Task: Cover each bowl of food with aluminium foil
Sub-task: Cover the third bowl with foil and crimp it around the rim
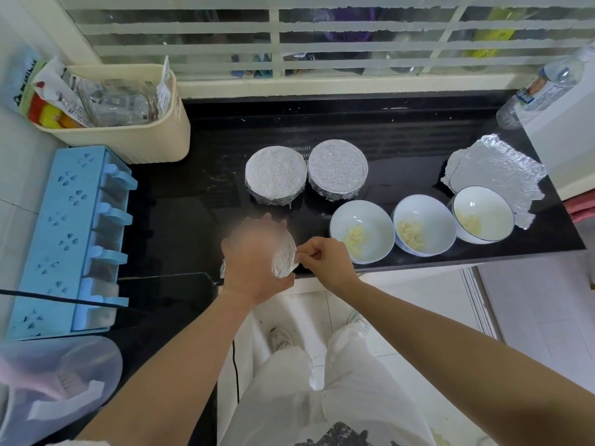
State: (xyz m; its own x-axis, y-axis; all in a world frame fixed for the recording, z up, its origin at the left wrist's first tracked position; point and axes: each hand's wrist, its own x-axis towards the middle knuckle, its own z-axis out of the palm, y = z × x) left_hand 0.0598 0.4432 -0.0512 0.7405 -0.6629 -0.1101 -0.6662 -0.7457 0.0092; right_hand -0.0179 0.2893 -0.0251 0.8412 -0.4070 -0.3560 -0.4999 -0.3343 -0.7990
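- As we look down at the black counter, the left hand lies over a foil-wrapped bowl at the front edge. The hand is blurred, so we cannot tell how tightly its fingers curl.
- The right hand pinches the foil at that bowl's right side between thumb and forefinger, with the other fingers curled in.
- Farther back, the left covered bowl and the right covered bowl stand just beside each other, with foil over their tops.
- To the right we see a row of uncovered bowls, each with pale food at the bottom: the left open bowl, the middle open bowl and the right open bowl.
- A loose foil sheet lies crumpled behind the right open bowl, which overlaps its near part.
- At the left stand a cream basket of packets and a blue rack, and a plastic bottle leans at the far right corner.
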